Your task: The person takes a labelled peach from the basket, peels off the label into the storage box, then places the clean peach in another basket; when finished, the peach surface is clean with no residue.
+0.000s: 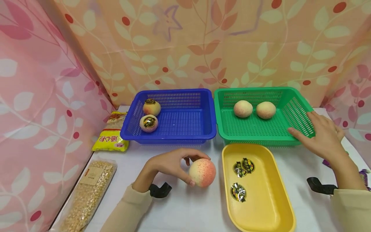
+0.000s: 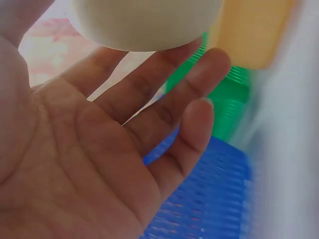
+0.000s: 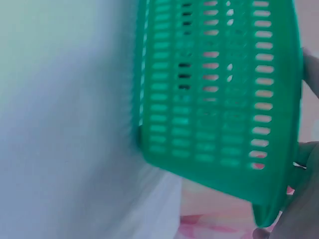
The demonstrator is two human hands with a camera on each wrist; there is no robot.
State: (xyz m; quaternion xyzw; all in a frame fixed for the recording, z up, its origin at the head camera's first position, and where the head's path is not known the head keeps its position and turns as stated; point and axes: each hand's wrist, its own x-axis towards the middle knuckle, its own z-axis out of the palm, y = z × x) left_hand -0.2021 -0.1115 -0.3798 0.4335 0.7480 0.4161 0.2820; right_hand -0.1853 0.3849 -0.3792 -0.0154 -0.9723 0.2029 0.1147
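My left hand holds a pink-and-cream peach between thumb and fingers, low over the white table, left of the yellow tray. In the left wrist view its pale underside shows above the palm. My right hand is at the right rim of the green basket, fingers spread and thumb reaching over the basket's front corner. The right wrist view shows this hand partly hidden behind the basket's rim. Inside the basket lie two peaches, one left and one right.
A blue basket beside the green one contains two peaches with black-and-gold stickers. Three similar stickers lie in the yellow tray. At the left are a yellow food packet and a clear bag of grains. Purple wrappers lie far right.
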